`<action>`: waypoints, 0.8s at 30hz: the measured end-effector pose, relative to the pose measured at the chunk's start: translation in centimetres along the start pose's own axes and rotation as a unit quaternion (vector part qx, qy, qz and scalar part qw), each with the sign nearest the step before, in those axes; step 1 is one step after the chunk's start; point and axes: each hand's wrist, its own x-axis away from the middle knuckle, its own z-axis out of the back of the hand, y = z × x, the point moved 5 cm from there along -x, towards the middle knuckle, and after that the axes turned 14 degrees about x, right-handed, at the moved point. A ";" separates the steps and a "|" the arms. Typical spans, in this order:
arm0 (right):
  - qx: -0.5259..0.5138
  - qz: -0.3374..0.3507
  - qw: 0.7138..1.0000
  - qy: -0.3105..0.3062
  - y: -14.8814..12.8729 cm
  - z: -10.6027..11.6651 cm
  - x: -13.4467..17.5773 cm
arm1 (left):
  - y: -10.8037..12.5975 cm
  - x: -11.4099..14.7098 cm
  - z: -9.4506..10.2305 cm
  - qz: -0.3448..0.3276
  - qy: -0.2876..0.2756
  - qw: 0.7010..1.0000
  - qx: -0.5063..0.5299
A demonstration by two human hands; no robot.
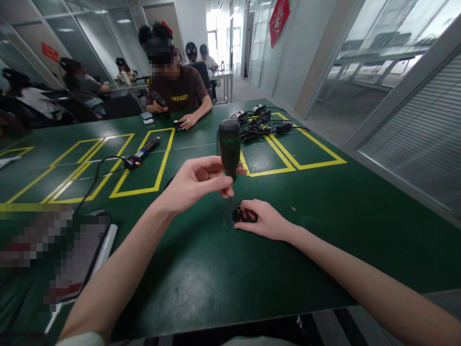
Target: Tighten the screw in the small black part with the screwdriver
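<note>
My left hand is closed around the lower handle of a screwdriver with a dark green grip and a black cap. The tool stands upright, its thin shaft pointing down at the table. Beside the tip, a small black round part with a brass-coloured post rests on the green surface. My right hand pinches this part from the right with thumb and fingers. Whether the screwdriver tip touches the part or sits just beside it, I cannot tell.
The green table has yellow tape rectangles. A corded electric screwdriver lies left of centre, with its cable running toward me. Black cables are heaped at the back right. Across the table sits a person holding a power tool.
</note>
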 end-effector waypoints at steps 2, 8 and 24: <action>0.002 -0.002 1.000 0.001 0.0 0.0 0.0 | -0.1 0.1 -0.1 0.016 -0.008 1.000 0.008; 0.006 -0.006 1.000 0.000 0.2 -0.1 0.1 | -0.9 -0.2 0.2 -0.005 0.051 0.999 -0.005; 0.005 -0.003 1.000 0.007 0.1 0.0 0.0 | -0.3 0.2 0.0 0.015 0.007 1.000 -0.022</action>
